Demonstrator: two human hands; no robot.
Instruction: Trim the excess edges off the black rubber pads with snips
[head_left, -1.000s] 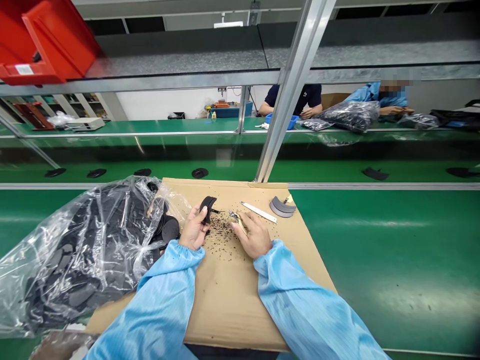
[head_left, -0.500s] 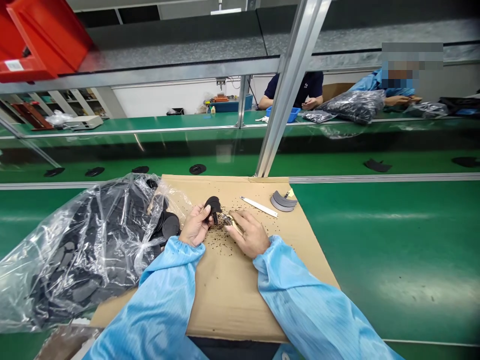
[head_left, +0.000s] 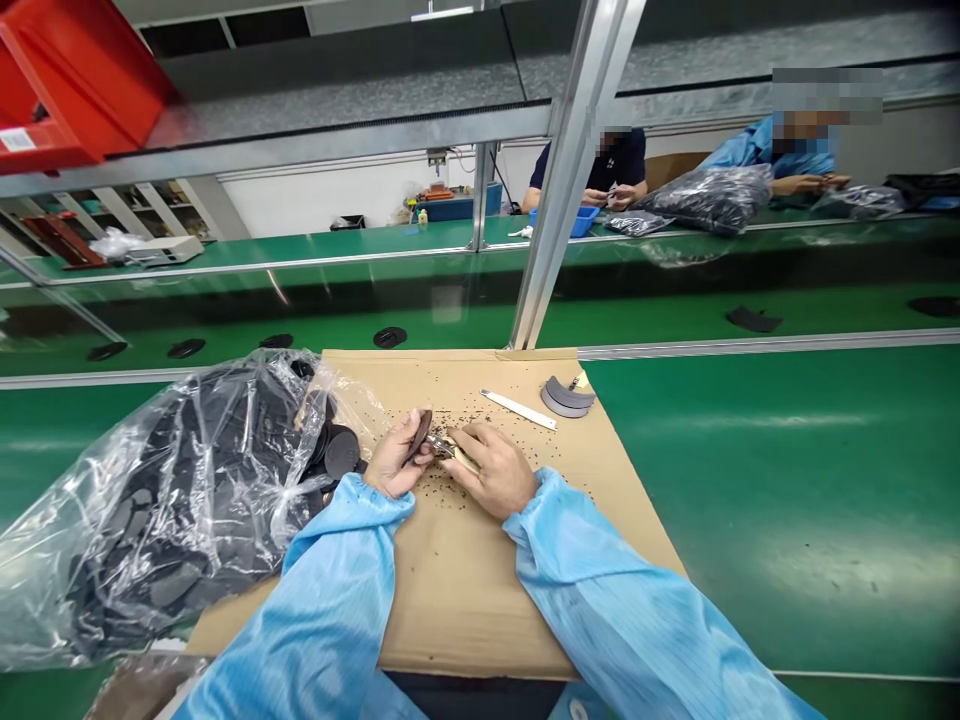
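Observation:
My left hand (head_left: pixel 395 462) pinches a thin dark disc-like part (head_left: pixel 421 432), turned nearly edge-on above the cardboard. In my right hand (head_left: pixel 496 470) is a small pair of nippers (head_left: pixel 466 460) with pale yellow handles. Their metal jaws point left and meet the edge of the dark part; whether they are closed on it I cannot tell. Small black crumbs (head_left: pixel 450 492) lie scattered over the cardboard sheet (head_left: pixel 465 600) around both hands. A white knife-like tool (head_left: pixel 519 409) lies just beyond my right hand, and curved grey pieces (head_left: pixel 568 398) sit to its right.
A large clear plastic bag (head_left: pixel 187 500) of black parts spreads at my left. Black discs (head_left: pixel 390 337) lie on the green conveyor (head_left: pixel 465 325) beyond the cardboard. A metal post (head_left: pixel 559 200) rises at the sheet's far edge. Two people sit across the line. A red bin (head_left: pixel 75 80) hangs upper left.
The dark part in my left hand has turned from showing its broad face to nearly edge-on. The nippers and my right hand have shifted slightly left, closer to it.

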